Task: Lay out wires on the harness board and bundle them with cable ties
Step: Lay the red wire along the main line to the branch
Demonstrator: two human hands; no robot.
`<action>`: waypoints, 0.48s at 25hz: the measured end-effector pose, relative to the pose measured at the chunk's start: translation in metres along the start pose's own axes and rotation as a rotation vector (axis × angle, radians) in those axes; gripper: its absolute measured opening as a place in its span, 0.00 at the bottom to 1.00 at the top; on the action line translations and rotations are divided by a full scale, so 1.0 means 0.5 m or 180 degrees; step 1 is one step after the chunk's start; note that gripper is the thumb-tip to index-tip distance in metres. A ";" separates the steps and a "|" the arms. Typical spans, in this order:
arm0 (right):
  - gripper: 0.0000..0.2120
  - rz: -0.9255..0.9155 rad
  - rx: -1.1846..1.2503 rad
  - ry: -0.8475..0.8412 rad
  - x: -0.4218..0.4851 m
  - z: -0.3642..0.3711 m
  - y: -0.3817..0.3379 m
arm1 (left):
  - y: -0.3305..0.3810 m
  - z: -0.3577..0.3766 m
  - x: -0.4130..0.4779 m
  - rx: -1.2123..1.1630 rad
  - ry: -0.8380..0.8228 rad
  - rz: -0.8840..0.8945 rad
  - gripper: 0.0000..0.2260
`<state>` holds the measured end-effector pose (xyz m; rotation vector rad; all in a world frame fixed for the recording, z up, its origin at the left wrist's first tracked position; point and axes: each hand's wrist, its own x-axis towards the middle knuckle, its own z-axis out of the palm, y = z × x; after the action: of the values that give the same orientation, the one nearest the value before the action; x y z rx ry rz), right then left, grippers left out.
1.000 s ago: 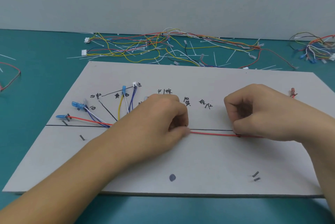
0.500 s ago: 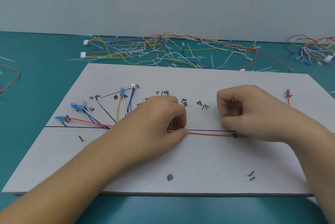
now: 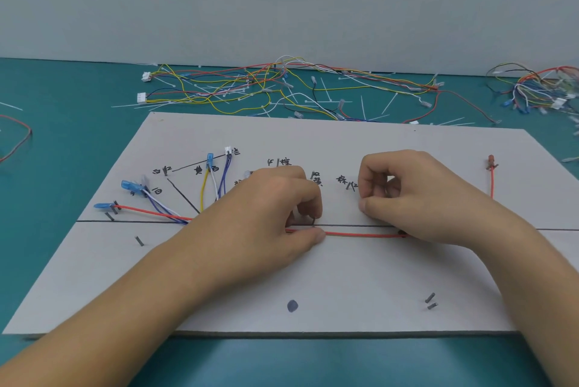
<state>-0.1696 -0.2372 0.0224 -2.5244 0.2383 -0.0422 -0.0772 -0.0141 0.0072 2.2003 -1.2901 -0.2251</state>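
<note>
Black handwritten Chinese characters stand on the grey harness board [image 3: 344, 277], in the upper left and centre of the frame. From left to right they read 白 [image 3: 157, 191], 白红 [image 3: 161, 171], 黄白 [image 3: 206, 170], 兰 [image 3: 236, 151] and 红棕 [image 3: 279, 162]. Next comes what looks like 黑 over 黄 [image 3: 317, 178], then 棕红 [image 3: 346, 181]. One more label [image 3: 238, 183] is half hidden by the left hand [image 3: 266, 217] and cannot be read.
</note>
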 end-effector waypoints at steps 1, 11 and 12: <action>0.10 0.0014 0.0008 -0.0009 0.000 0.000 0.001 | 0.001 0.000 0.000 0.0002 -0.0007 0.0003 0.05; 0.09 0.0075 -0.0129 -0.0060 0.002 0.002 0.004 | 0.002 -0.001 -0.002 -0.0025 -0.0028 -0.0006 0.03; 0.09 0.0075 -0.0116 -0.0073 0.002 0.002 0.004 | 0.001 0.000 -0.002 -0.0034 -0.0034 0.0002 0.03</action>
<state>-0.1687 -0.2385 0.0202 -2.5564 0.2616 0.0005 -0.0783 -0.0132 0.0076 2.1925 -1.2924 -0.2431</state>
